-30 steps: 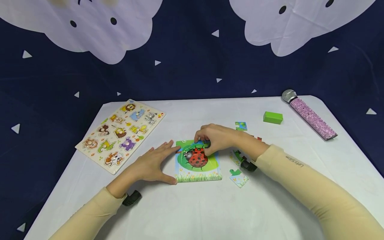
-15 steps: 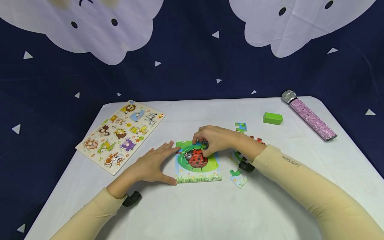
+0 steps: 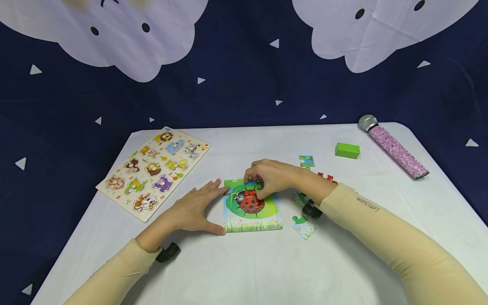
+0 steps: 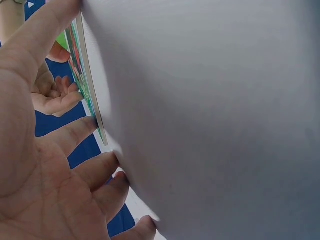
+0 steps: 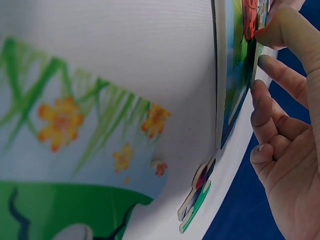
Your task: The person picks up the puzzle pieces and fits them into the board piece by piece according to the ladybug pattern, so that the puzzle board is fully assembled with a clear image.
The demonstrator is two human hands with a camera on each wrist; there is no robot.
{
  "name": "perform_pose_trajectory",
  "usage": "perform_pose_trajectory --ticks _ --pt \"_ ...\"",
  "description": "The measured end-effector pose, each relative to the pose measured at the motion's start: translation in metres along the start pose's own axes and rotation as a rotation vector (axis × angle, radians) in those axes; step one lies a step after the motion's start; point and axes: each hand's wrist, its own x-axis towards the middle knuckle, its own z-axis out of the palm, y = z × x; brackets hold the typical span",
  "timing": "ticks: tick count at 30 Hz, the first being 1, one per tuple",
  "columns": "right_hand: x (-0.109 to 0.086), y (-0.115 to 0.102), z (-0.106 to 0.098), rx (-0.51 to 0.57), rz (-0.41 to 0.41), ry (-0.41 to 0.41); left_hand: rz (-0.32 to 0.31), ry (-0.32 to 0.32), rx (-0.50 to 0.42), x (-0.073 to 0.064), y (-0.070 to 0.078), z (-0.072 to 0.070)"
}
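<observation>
Close-fitting cream sleeves run down to the wrists: the left sleeve (image 3: pixel 114 271) looks plain, while the right sleeve (image 3: pixel 404 237) creases partway along and carries small dark lettering (image 3: pixel 368 204) near its cuff (image 3: pixel 337 198). A compact black left wrist camera (image 3: pixel 167 253) matches the right wrist camera (image 3: pixel 312 211).

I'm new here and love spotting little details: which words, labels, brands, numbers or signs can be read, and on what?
"LetsSlim", as best I can tell: on the right sleeve.
Blue mark at the far corner of the animal board: too small to read.
Ladybug puzzle, green block, microphone: no text I can make out.
</observation>
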Motion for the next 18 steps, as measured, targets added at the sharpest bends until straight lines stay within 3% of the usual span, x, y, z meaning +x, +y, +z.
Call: perform_pose_trajectory --ticks 18 --pt "0.0002 -0.0012 0.0000 -0.021 0.022 -0.023 -0.001 -0.008 -0.002 0.0004 0.0002 -0.0007"
